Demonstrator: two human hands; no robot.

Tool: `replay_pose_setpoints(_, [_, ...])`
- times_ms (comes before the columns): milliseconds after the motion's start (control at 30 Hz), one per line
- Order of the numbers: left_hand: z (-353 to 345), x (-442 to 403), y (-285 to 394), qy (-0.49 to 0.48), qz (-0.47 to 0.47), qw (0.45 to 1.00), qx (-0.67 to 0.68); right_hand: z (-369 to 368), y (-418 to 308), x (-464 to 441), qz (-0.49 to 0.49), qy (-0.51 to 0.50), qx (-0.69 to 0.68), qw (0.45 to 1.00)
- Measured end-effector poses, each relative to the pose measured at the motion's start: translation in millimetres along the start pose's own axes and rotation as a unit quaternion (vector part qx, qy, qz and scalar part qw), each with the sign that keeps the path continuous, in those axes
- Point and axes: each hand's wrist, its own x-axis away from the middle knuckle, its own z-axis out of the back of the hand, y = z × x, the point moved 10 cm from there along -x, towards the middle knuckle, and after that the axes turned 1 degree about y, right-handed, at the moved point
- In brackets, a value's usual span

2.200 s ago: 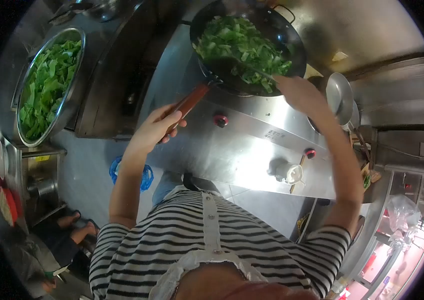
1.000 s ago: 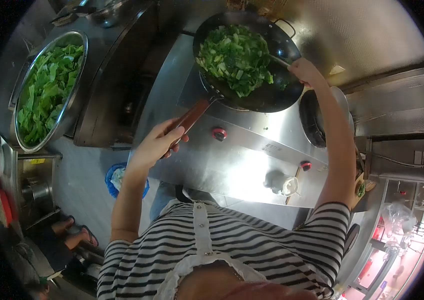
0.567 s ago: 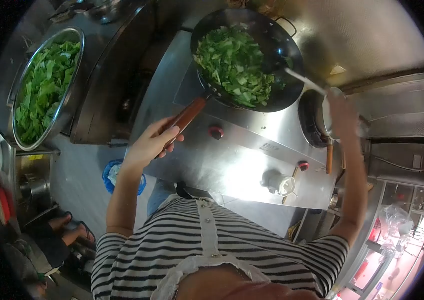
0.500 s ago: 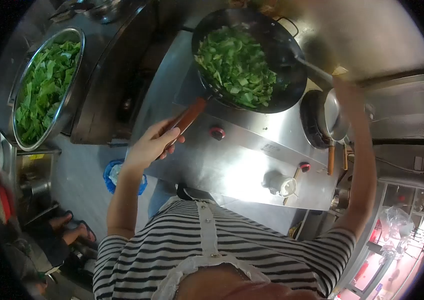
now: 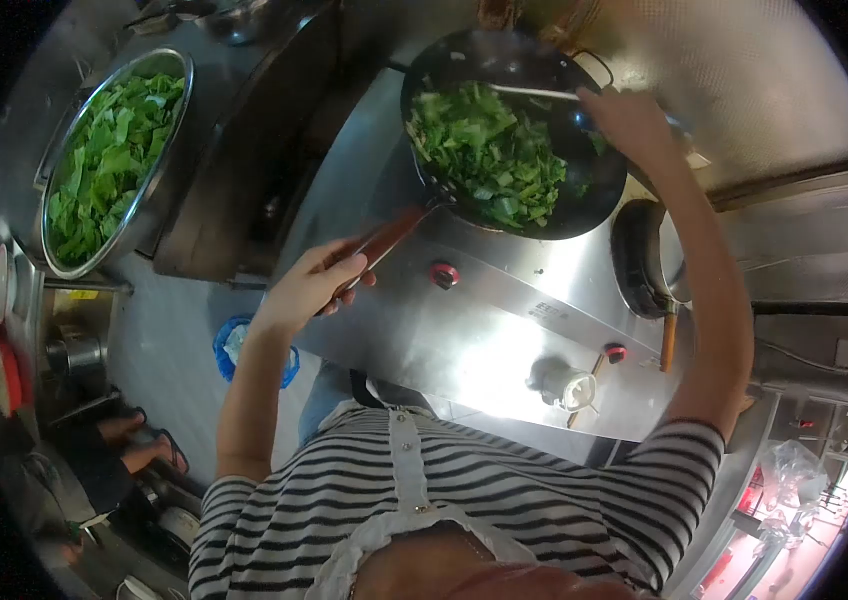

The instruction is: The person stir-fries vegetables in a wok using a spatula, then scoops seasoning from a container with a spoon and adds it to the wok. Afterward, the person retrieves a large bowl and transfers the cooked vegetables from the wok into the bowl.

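My left hand (image 5: 319, 280) is wrapped round the reddish-brown wooden handle of a large dark wok (image 5: 599, 195) on the steel stove. Chopped leafy greens (image 5: 504, 165) are heaped in the wok's left and lower part; some look blurred by motion. My right hand (image 5: 632, 125), closed over the wok's right side, grips a long-handled metal cooking utensil (image 5: 534, 93). Its shaft runs leftward to the upper edge of the greens. The working end is hidden among the leaves, so its shape cannot be made out.
A steel basin (image 5: 187, 110) of leafy greens stands at the left. Right of the wok sits a small pan (image 5: 634, 250) with a wooden handle. A white cup (image 5: 574, 390) and red-ringed knobs (image 5: 444, 275) are at the stove front. A person's feet (image 5: 159, 455) show lower left.
My right hand has swung left from beside the wok to over it, carrying the utensil's end into the upper greens. My left hand keeps its hold on the handle. The view has shifted slightly.
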Motion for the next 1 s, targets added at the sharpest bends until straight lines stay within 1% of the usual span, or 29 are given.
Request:
replay_pose_setpoints(33, [-1.0, 0.7, -0.9, -0.001, 0.003, 1.0, 0.002, 5.2, -5.9, 25.2, 0.025, 0.049, 0.026, 0.998])
replay_pose_setpoints(100, [-1.7, 0.0, 2.1, -0.007, -0.01, 1.0, -0.011, 21.6, -20.1, 74.0, 0.039, 0.065, 0.062, 0.995])
replay_pose_setpoints(167, [-3.5, 1.3, 2.3, -0.013, -0.01, 1.0, -0.001, 25.7, -31.6, 120.1, 0.02, -0.016, 0.051, 0.998])
replay_pose_setpoints(233, [-4.8, 0.6, 4.8, -0.022, -0.031, 0.999, 0.001, 17.8, -46.7, 164.4, -0.005, -0.082, 0.016, 0.996])
replay_pose_setpoints(267, [-5.6, 2.1, 6.8, -0.021, -0.033, 0.999, 0.006, 21.8, -57.6, 179.7, -0.004, -0.084, 0.015, 0.996])
replay_pose_setpoints(300, [-5.6, 1.4, 6.1, -0.021, -0.032, 0.999, 0.007, 20.7, -66.9, 192.4, -0.013, -0.116, -0.001, 0.993])
replay_pose_setpoints(333, [-5.1, 0.7, 4.7, -0.019, -0.026, 0.999, 0.003, 16.5, -74.0, 197.3, -0.024, -0.147, -0.018, 0.989])
replay_pose_setpoints(367, [-4.2, 0.1, 3.3, -0.017, -0.021, 1.0, -0.001, 14.9, -82.4, 189.7, -0.023, -0.148, -0.018, 0.989])
replay_pose_setpoints(433, [-4.0, -2.0, 1.3, -0.02, -0.028, 0.999, 0.002, 9.7, -88.6, 164.8, -0.076, -0.101, -0.102, 0.987])
replay_pose_setpoints(467, [-3.7, -1.4, 1.3, -0.021, -0.037, 0.999, 0.006, -4.2, -87.0, 147.8, -0.075, -0.074, -0.123, 0.987])
replay_pose_setpoints(533, [-3.4, 0.6, 5.5, -0.019, -0.042, 0.999, 0.002, -47.9, -69.6, 120.2, -0.124, -0.131, -0.114, 0.977])
replay_pose_setpoints(600, [-3.9, 3.5, 5.5, -0.019, -0.042, 0.999, 0.0, -72.9, -42.2, 103.5, -0.197, -0.165, -0.256, 0.932])
replay_pose_setpoints(633, [-3.7, 2.9, 5.4, -0.019, -0.044, 0.999, 0.001, -89.2, -34.5, 93.5, -0.197, -0.163, -0.255, 0.932])
replay_pose_setpoints(700, [-4.8, 1.4, 4.0, -0.021, -0.048, 0.999, 0.003, -101.4, -22.9, 75.2, -0.19, 0.007, -0.352, 0.917])
replay_pose_setpoints(767, [-4.6, 0.1, 0.5, -0.026, -0.038, 0.999, 0.008, -109.5, -37.9, 62.1, -0.221, -0.044, -0.365, 0.903])
replay_pose_setpoints(800, [-6.1, 0.6, 1.4, -0.029, -0.038, 0.999, 0.005, -102.4, -55.4, 62.2, -0.207, -0.078, -0.339, 0.914])
replay_pose_setpoints(833, [-6.1, 1.2, 2.6, -0.029, -0.039, 0.999, 0.007, -79.9, -73.4, 75.4, -0.177, -0.079, -0.32, 0.927])
replay_pose_setpoints(867, [-5.1, 1.9, 3.1, -0.027, -0.038, 0.999, 0.01, -58.5, -85.1, 93.4, -0.16, -0.085, -0.273, 0.945])
replay_pose_setpoints(933, [-5.1, 0.6, 3.9, -0.029, -0.037, 0.999, 0.008, -25.2, -98.4, 138.6, -0.137, -0.121, -0.233, 0.955])
replay_pose_setpoints(1000, [-2.9, 1.2, -0.4, -0.024, -0.032, 0.999, 0.012, -7.2, -112.3, 158.1, -0.131, -0.125, -0.227, 0.957])
